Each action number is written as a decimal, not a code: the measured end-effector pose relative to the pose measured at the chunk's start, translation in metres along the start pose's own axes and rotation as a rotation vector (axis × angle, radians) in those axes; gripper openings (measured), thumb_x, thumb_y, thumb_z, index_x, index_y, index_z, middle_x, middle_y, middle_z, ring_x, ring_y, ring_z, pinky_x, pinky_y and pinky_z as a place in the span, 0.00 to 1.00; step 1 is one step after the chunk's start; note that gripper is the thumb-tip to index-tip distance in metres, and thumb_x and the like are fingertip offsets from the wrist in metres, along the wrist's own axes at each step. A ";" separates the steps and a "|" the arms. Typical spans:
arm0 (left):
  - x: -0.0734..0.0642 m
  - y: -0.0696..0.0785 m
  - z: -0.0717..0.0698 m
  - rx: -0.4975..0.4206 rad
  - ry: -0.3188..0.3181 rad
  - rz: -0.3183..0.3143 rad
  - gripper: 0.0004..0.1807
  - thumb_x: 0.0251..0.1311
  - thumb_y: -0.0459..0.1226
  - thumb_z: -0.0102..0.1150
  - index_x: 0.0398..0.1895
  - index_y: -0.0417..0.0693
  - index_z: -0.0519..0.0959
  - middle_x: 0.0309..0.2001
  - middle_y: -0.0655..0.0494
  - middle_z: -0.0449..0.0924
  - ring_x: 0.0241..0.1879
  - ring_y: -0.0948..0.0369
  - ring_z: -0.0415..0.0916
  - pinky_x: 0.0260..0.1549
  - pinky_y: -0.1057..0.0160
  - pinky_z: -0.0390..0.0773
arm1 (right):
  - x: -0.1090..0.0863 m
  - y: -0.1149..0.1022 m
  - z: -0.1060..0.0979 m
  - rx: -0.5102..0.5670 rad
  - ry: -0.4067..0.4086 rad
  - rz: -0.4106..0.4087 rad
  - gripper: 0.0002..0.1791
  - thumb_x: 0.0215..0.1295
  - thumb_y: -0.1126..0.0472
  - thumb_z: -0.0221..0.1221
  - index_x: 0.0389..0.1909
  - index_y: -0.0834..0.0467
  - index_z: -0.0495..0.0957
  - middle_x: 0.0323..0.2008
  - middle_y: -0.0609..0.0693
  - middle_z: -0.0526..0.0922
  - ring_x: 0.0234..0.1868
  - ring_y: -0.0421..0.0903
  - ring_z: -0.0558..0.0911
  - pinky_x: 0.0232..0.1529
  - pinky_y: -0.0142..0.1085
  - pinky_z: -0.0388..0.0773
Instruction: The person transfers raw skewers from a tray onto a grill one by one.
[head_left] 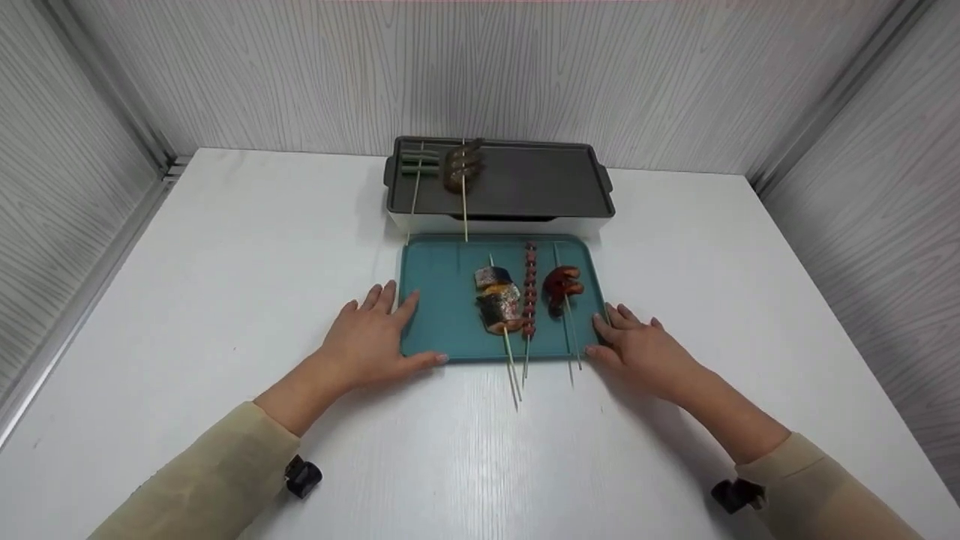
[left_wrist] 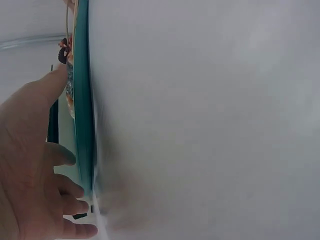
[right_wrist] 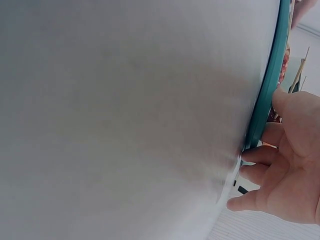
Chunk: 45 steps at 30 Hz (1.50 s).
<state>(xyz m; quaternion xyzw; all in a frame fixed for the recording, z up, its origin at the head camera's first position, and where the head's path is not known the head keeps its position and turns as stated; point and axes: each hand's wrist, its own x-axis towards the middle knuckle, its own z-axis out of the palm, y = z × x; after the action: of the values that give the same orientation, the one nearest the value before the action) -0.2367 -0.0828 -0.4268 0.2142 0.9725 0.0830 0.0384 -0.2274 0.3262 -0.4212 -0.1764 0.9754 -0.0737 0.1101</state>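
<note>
Teal tray (head_left: 442,311) sat on the white table (head_left: 495,465), 12 o'clock from the person; left hand (head_left: 369,341) rested at its 8 o'clock, right hand (head_left: 646,356) at its 4 o'clock; neither was clenched, fingers laid against the rim rather than wrapped round it; to steady it well, I judged, pressure wanted to be even from both sides, base flat, thumbs clear of the stick ends jutting out near 6 o'clock. Count: one tray; three skewers on it, namely one silvery fish-like skewer (head_left: 498,309) about centre, one pink beaded skewer (head_left: 530,289) just toward 3 o'clock, one red skewer (head_left: 559,285) beyond; one dark griddle (head_left: 532,181) at 12 o'clock, bearing one green skewer (head_left: 420,168) and one brown skewer (head_left: 460,169) toward its 10 o'clock; five skewers altogether.
</note>
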 end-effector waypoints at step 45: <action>0.016 -0.003 -0.003 0.078 -0.149 0.025 0.65 0.58 0.83 0.44 0.83 0.42 0.61 0.75 0.24 0.61 0.76 0.33 0.61 0.66 0.33 0.68 | -0.015 -0.021 -0.037 0.628 0.184 0.144 0.34 0.82 0.43 0.55 0.73 0.65 0.74 0.62 0.61 0.84 0.58 0.57 0.87 0.57 0.51 0.83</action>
<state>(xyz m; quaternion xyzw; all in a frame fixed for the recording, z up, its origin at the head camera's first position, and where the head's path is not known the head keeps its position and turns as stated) -0.2526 -0.0792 -0.4255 0.2333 0.9666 0.0294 0.1015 -0.2154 0.3159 -0.3789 -0.0569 0.9209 -0.3782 0.0755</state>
